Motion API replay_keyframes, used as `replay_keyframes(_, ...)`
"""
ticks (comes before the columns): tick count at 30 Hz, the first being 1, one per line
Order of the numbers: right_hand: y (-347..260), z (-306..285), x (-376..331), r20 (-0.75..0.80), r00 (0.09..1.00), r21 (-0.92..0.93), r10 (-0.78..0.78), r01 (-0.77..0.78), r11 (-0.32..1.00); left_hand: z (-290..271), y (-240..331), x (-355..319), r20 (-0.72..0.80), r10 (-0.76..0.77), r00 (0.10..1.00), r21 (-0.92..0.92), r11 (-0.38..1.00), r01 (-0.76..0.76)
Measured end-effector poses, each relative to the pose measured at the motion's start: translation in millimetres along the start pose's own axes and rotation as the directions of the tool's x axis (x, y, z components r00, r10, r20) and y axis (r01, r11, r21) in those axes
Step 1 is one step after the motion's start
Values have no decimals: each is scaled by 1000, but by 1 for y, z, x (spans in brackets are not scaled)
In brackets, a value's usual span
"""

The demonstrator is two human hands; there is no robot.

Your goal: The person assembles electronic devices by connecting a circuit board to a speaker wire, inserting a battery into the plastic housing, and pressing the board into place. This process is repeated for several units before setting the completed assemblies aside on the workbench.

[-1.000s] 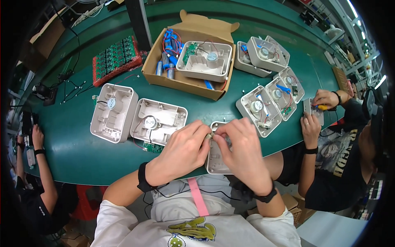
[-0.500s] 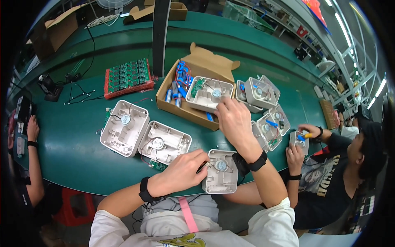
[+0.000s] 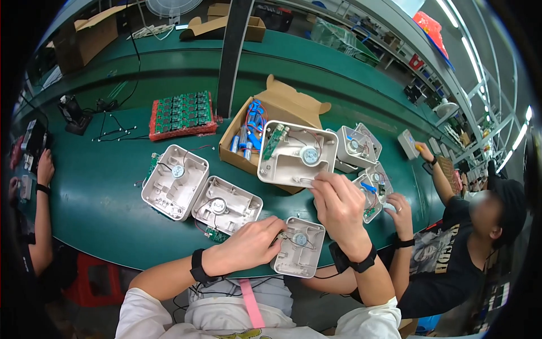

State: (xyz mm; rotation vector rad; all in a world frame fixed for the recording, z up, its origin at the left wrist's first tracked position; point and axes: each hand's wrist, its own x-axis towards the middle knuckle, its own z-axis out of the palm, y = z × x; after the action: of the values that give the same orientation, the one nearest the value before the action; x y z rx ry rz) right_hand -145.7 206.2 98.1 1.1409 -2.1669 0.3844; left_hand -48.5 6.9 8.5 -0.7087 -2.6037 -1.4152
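Observation:
My right hand (image 3: pixel 341 206) pinches the near rim of a white plastic housing (image 3: pixel 288 172), tilted and lifted in front of the box of blue battery cells. A round speaker (image 3: pixel 309 155) and a green circuit board (image 3: pixel 275 141) are inside it. Closed at the upper left edge of a smaller white housing (image 3: pixel 298 264) by the table's front edge is my left hand (image 3: pixel 248 244). Its fingertips hold something small and dark, mostly hidden. A speaker with thin wires sits in this near housing. To the left lie two open housings (image 3: pixel 186 195) (image 3: pixel 234 202) with speakers.
Behind the lifted housing stands an open cardboard box (image 3: pixel 293 100) with blue cells (image 3: pixel 255 118). Green circuit boards (image 3: pixel 182 110) lie stacked on red bubble wrap. More housings (image 3: pixel 355 148) crowd the right side. A co-worker's hand (image 3: pixel 401 212) is near them; another person's hand (image 3: pixel 45 166) is far left.
My right hand has raised the housing off the box toward me and tilted it. My left hand stays by the near housing. The co-worker at right has moved a housing farther away.

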Motion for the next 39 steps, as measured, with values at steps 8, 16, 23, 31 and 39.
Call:
replay_keyframes(8, -24, -18, -11, 22, 998, 91, 62, -64, 994, -11, 9, 5, -230, 88, 969, -15, 996, -94)
replay_keyframes(16, -21, -28, -20, 72, 992, 117, 101, -109, 987, -48, 11, 3, -441, -124, 889, -59, 992, 109)
replay_keyframes(23, -45, -27, -54, 218, 966, 222, 141, -190, 956, -53, 10, 23, -580, -7, 814, 45, 998, 40)
replay_keyframes(31, -61, -8, -66, 289, 945, 270, 152, -233, 934, -48, -8, 23, -425, -84, 901, 98, 986, 138)
replay_keyframes(39, 12, -13, 35, 436, 867, 247, 242, -374, 894, -45, -13, 28, -422, -70, 904, 168, 974, 153)
